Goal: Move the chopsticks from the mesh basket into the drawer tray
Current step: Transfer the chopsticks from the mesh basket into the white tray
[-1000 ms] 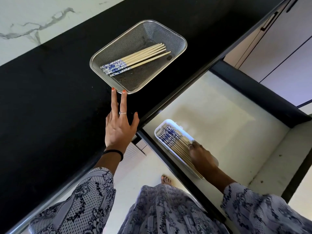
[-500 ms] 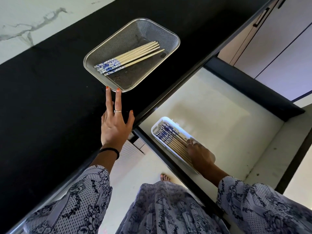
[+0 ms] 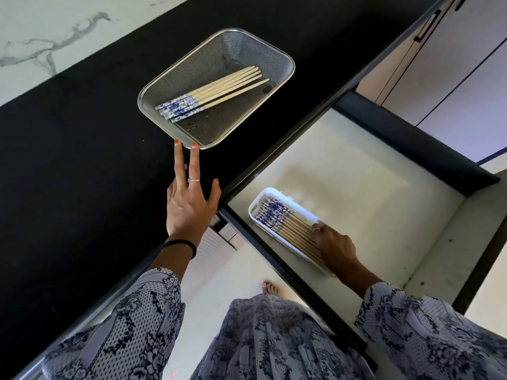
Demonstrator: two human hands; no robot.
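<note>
A metal mesh basket (image 3: 274, 50) stands on the black counter and holds several wooden chopsticks (image 3: 216, 91) with blue-and-white ends. My left hand (image 3: 189, 204) lies flat on the counter, two straight fingers touching the basket's near rim. Down in the open drawer, a white tray (image 3: 259, 200) holds many more chopsticks (image 3: 285, 223) side by side. My right hand (image 3: 333, 244) rests on the plain ends of those chopsticks at the tray's near end; its fingers are hidden under the hand.
The black counter (image 3: 82, 160) runs from lower left to upper right, a marble wall behind it. The pale drawer floor (image 3: 343, 165) lies beyond the tray, dark drawer walls around it. Cabinet doors (image 3: 452, 64) stand at upper right. My foot (image 3: 270, 287) shows on the floor below.
My right hand has shifted slightly along the chopsticks in the tray. My left hand keeps its fingertips at the basket's rim. The view itself has drifted a little.
</note>
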